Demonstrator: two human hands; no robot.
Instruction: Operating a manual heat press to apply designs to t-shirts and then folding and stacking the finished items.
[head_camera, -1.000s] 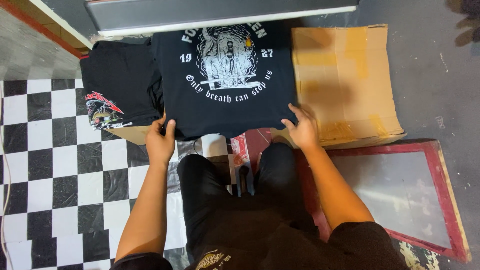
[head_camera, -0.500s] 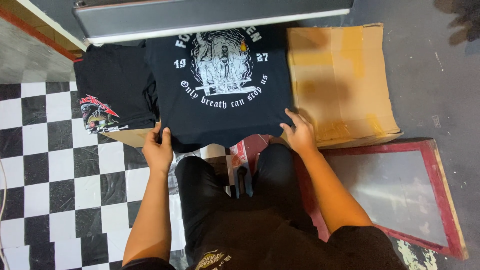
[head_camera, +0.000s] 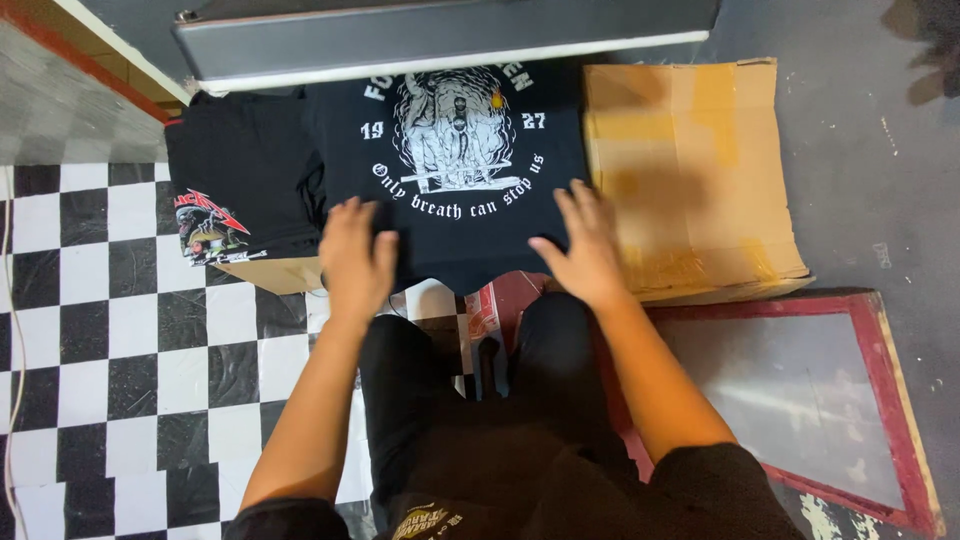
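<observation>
While both hands pinched the hem of the black cotton T-shirt with a white circular print half a second ago, they now lie flat on its lower part, fingers spread and gripping nothing. Moved up from the hem's left corner, the left hand rests palm-down on the cloth near the shirt's lower left edge. Likewise moved inward, the right hand presses open on the lower right part, just beside the flattened brown cardboard sheet. This shirt is spread flat, print up, on the floor-level stack, its top edge tucked under the long grey metal bar and its right edge overlapping the cardboard's left side. Touching its left edge lies a second folded black T-shirt with a red and green print, unmoved, on a tan board above the black-and-white checkered floor. A red wooden-framed screen lies on the grey floor at the right, near the cardboard's lower edge. Knees in black trousers fill the lower middle.
</observation>
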